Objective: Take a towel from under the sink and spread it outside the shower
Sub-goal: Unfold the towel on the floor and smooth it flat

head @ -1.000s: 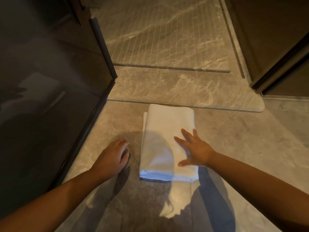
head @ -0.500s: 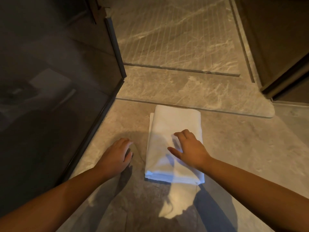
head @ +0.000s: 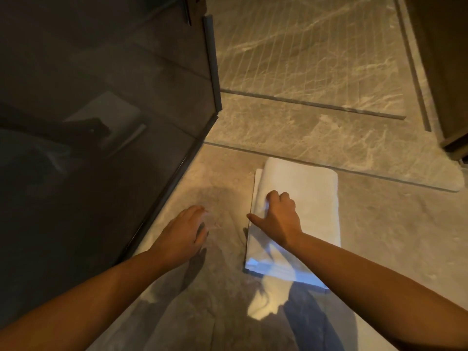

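Observation:
A white folded towel [head: 314, 198] lies flat on the stone floor just in front of the shower threshold [head: 329, 138]. My right hand [head: 278, 219] rests on the towel's left part, fingers curled into the top layer near its left edge and thumb stretched out to the left. My left hand [head: 184, 231] lies palm down on the bare floor a little left of the towel, fingers apart, holding nothing.
A dark glass shower panel [head: 101, 122] with a black frame runs along the left. The grooved marble shower floor [head: 316, 46] lies beyond the threshold. A dark wall or cabinet [head: 445, 72] stands at the far right. Bare stone floor [head: 392, 236] extends right of the towel.
My right hand slid left across the towel and its flat fingers curled onto the top layer by the left edge. My left hand barely moved on the floor.

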{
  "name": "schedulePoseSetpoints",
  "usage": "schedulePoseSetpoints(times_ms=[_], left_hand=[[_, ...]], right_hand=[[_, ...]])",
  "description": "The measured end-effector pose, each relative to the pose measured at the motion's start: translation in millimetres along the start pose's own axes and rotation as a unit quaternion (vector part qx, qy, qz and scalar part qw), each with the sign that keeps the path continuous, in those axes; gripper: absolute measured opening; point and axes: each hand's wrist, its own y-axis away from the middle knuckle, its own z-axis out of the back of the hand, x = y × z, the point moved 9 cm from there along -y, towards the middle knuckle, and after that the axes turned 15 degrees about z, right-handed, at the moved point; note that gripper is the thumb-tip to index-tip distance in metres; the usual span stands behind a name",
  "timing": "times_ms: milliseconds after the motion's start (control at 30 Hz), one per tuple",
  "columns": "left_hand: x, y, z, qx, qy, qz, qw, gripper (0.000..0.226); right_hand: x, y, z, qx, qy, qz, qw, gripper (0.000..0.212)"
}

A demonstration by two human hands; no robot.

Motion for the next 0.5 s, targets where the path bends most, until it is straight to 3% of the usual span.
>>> schedulePoseSetpoints(times_ms=[167, 500], left_hand=[[8, 0, -3, 0.013, 0.009, 0.010, 1.000, 0.035], [-6, -4, -7, 0.021, 0.014, -0.024, 0.999, 0.028]], right_hand=[[-2, -2, -1, -0.009, 0.005, -0.049, 0.999, 0.064], [-3, -11, -2, 0.018, 0.015, -0.062, 0.998, 0.045]])
